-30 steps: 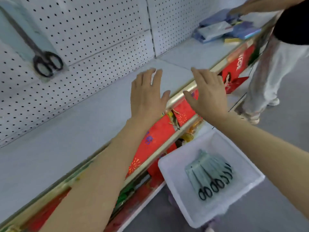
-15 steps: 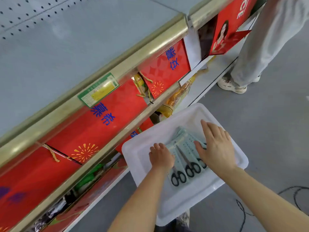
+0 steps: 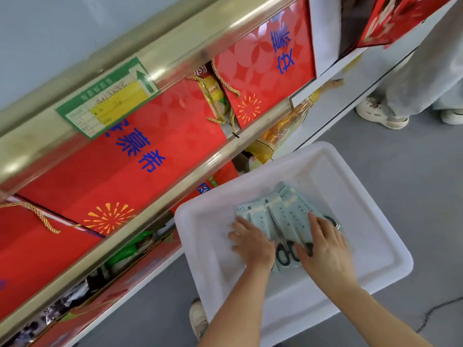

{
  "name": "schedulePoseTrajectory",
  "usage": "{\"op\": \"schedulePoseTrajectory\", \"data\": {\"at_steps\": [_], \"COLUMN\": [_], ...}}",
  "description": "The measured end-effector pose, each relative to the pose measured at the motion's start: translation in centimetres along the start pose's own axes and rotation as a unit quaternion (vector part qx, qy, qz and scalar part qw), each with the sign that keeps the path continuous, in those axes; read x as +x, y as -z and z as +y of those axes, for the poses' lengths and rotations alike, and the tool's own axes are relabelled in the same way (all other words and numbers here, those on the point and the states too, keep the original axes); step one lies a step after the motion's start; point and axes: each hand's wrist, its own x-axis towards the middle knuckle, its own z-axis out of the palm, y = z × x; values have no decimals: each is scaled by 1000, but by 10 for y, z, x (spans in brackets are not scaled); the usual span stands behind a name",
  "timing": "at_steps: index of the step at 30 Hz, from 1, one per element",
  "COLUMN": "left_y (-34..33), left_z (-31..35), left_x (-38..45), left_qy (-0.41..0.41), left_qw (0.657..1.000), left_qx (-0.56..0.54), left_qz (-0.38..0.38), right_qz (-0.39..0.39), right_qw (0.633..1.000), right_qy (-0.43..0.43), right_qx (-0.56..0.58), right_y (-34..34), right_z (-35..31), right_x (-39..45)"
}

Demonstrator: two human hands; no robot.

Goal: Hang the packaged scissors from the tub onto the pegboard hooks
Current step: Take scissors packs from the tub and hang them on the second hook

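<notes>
Left hand (image 3: 253, 244) grip curled on packaged scissors (image 3: 280, 216), right hand (image 3: 325, 249) spread flat atop, inside tub (image 3: 200, 246)

Matt white plastic for the tub (image 3: 375, 266). Clear glossy film over pale card on the packaged scissors (image 3: 283, 216). Polished, reflective metal along the shelf rail (image 3: 175, 53); glossy red card on the gift boxes (image 3: 160, 136).

A: What is the person wearing?
B: Nothing on the arms: left hand (image 3: 253, 246) and right hand (image 3: 325, 249) are bare, no rings or watch.
A: And lower frame?
B: A worn light-coloured shoe (image 3: 198, 319), partly hidden.
</notes>
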Motion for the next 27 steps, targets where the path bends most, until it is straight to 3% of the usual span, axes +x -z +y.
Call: {"op": "schedulePoseTrajectory", "data": {"at_steps": [4, 9, 13, 18, 22, 27], "left_y": [12, 21, 29, 47, 66, 92], "left_z": [-8, -25, -32, -50, -63, -82], "left_x": [19, 39, 37, 30, 16, 1], "left_qy": [3, 94, 122, 61, -1, -29], "left_qw": [1000, 995, 991, 985, 990, 981], "left_qx": [10, -9, -48, -164, -139, -188], "left_qz": [-3, 22, -5, 8, 38, 31], "right_qz": [-19, -84, -114, -99, -125, -141], "right_qw": [1000, 996, 992, 992, 988, 983], "right_qy": [-7, -40, -55, -66, -69, -93], "right_qx": [7, 5, 3, -46, -63, -76], "right_y": [-20, -54, -72, -83, -93, -97], "right_z": [-13, -26, -46, -60, -77, -94], "right_x": [3, 12, 19, 24, 30, 39]}}
